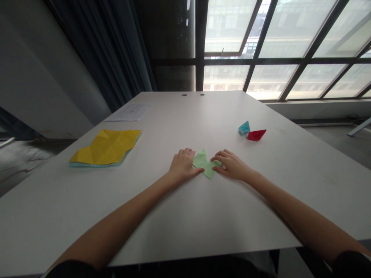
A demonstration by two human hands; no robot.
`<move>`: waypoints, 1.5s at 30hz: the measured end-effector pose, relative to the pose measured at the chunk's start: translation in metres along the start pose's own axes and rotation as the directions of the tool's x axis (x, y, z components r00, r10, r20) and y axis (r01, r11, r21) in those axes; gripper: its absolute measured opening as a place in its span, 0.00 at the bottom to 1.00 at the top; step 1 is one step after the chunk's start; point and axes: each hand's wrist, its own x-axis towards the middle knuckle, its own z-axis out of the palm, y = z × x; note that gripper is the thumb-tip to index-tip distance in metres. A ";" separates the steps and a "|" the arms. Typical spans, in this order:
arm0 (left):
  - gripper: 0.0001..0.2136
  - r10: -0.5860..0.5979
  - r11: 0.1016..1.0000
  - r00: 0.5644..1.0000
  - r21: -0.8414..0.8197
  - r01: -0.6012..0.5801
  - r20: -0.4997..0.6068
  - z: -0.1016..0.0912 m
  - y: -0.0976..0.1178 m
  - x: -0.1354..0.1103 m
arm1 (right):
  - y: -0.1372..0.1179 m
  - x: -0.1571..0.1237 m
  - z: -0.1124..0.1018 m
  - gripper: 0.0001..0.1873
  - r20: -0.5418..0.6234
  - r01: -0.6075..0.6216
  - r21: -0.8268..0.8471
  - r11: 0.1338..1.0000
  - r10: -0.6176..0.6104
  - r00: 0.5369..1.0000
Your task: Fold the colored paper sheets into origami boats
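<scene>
A small piece of pale green origami paper (208, 166), folded with pointed corners, lies on the white table between my two hands. My left hand (183, 165) holds its left side against the tabletop, with the thumb over the lower edge and the fingers along the outer edge. On the other side, my right hand (230, 165) grips the right corner between thumb and fingers. The fingertips partly cover both side corners of the paper.
Beyond my right hand stand a blue folded paper piece (244, 128) and a red paper boat (256, 134). To the left lie creased yellow sheets (108, 146) over light blue paper, with a printed sheet (130, 112) behind. The white table (185, 123) reaches toward the windows.
</scene>
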 end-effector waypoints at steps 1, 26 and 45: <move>0.31 -0.023 1.000 1.000 -0.017 0.023 0.010 0.002 -0.003 0.001 | 0.000 0.000 0.002 0.18 0.002 -0.011 -0.013 1.000 0.011 1.000; 0.10 0.313 0.934 0.949 -0.169 -0.314 -0.038 -0.004 -0.010 0.006 | -0.002 0.000 0.003 0.17 0.037 0.030 0.129 0.991 -0.035 0.999; 0.15 0.108 0.987 0.994 0.122 -0.105 -0.017 -0.001 0.029 -0.013 | -0.009 0.003 0.006 0.12 0.006 0.042 0.139 0.989 -0.043 0.999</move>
